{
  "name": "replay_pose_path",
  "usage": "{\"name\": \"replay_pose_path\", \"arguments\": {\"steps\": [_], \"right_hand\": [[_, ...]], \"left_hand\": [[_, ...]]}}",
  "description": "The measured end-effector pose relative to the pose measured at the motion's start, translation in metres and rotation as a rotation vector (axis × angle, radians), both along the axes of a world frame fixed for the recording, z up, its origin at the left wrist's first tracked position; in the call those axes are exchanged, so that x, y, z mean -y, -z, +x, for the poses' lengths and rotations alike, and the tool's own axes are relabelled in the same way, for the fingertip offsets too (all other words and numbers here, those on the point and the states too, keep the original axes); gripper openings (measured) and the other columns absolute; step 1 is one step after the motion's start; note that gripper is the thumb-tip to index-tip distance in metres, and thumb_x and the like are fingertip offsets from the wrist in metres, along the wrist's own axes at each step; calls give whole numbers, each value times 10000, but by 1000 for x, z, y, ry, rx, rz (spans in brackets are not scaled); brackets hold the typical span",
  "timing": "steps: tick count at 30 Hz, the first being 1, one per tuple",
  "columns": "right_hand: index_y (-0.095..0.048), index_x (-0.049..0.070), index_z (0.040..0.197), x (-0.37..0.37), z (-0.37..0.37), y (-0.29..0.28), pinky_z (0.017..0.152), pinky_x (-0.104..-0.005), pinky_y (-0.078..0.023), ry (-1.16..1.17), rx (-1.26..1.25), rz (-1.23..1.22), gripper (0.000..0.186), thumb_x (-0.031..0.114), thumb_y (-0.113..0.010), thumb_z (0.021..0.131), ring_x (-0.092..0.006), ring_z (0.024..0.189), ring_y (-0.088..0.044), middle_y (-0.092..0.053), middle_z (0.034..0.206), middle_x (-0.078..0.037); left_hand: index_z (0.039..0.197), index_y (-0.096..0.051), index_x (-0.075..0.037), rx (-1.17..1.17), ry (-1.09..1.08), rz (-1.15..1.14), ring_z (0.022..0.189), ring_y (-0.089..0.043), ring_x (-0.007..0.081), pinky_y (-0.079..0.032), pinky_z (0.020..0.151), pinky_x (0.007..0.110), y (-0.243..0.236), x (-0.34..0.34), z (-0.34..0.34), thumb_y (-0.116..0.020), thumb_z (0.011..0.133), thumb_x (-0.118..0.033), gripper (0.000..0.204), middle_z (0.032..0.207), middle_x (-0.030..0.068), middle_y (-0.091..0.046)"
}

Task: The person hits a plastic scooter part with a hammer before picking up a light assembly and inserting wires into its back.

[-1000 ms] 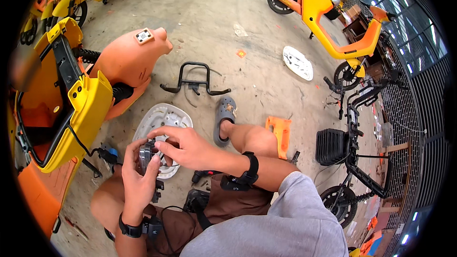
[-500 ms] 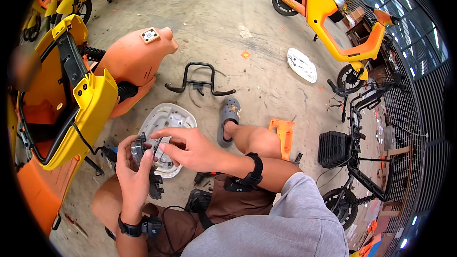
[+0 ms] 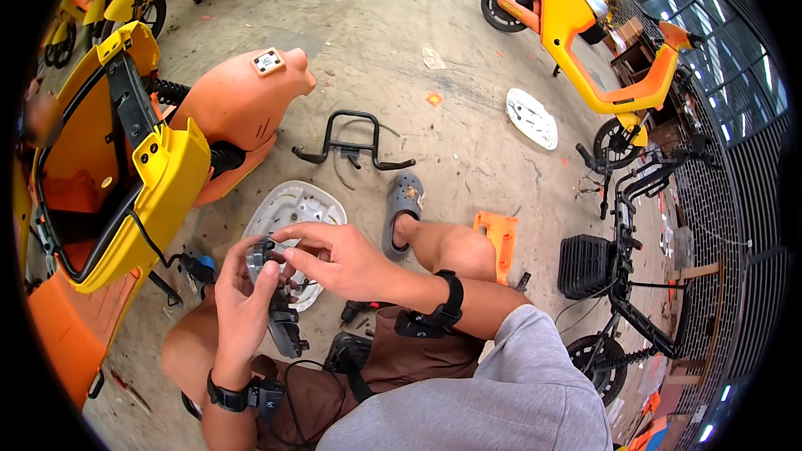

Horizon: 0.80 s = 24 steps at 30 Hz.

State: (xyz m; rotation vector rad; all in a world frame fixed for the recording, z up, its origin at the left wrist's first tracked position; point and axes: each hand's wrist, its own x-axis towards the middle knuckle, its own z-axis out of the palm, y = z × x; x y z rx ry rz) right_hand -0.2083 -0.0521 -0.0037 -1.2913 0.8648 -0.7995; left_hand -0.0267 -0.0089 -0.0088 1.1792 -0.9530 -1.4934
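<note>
- Left hand (image 3: 242,305) cups a small grey part (image 3: 261,257) from below, fingers curled round it; cannot tell how firmly. Part sits chest-high over the lap, above the white cover (image 3: 292,217) on the floor.
- Right hand (image 3: 338,259) lies over the part's top, thumb and forefinger pinched onto its right edge.
- Change over the last 1 s: both hands plus part have drifted left, away from the sandal; right fingers now reach further over the top. Reads as re-gripping and working the part, not setting it down. My judgement only.
- Black cable runs from the part down past a dark connector (image 3: 284,330) to the lap.
- Far left: yellow scooter shell (image 3: 159,175) with orange inner panel, seat open. Orange fairing (image 3: 242,104) just beside it.
- Centre floor: black rack (image 3: 351,146), well apart from the hands. Grey sandal (image 3: 403,200) on the foot near the cover.
- Right of knee: orange plate (image 3: 499,238), then a black basket (image 3: 585,266) on a stripped frame.
- Far right: 2nd white cover (image 3: 531,117) and a yellow-orange scooter (image 3: 601,42) by the wall.
</note>
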Motion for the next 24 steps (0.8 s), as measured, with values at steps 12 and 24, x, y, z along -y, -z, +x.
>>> {"name": "replay_pose_path", "arguments": {"steps": [12, 24], "right_hand": [[-640, -15, 1152, 2, -1, 1, 739, -236, -519, 11, -119, -48, 232, 85, -653, 944, -62, 854, -616, -695, 979, -51], [-691, -9, 1070, -4, 0, -6, 595, -226, -510, 98, -15, -213, 163, 71, -634, 940, -94, 685, -659, -705, 951, -71]], "left_hand": [[1414, -425, 37, 5, 202, -68, 1133, -560, 148, -495, 927, 293, 2, 1, 4, -636, 953, -85, 522, 1236, 87, -568], [1508, -302, -32, -357, 193, 21, 1067, -626, 190, -499, 948, 357, -8, -4, 4, -668, 937, -95, 681, 1191, 122, -615]]}}
